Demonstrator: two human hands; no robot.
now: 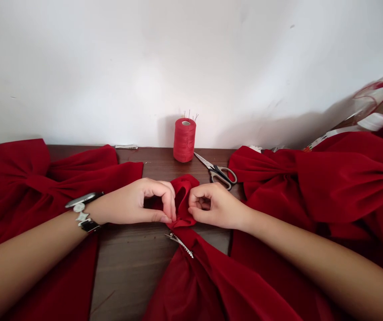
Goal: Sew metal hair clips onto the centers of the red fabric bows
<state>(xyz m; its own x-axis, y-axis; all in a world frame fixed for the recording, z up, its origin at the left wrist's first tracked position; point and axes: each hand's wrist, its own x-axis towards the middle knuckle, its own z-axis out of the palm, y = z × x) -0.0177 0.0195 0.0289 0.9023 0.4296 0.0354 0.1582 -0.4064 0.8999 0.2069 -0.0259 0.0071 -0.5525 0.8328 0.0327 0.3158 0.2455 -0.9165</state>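
Note:
A red fabric bow (208, 263) lies in front of me, its gathered upper end raised between my hands. My left hand (151, 200), with a watch on the wrist, pinches the left edge of this gathered cloth between thumb and fingers. At its right edge, my right hand (211, 203) is closed in a pinch, fingers curled in. Whatever its fingertips hold is too small or hidden to make out. Just below my left fingertips, a silver alligator clip (180, 244) with a toothed jaw sits on the bow.
A spool of red thread (184, 140) stands by the wall with several needles stuck in its top. Scissors (218, 171) lie right of it. More red bows cover the left (27, 178) and right (338, 178) of the dark wooden table (124, 267). A small whitish strip (126, 146) lies against the wall.

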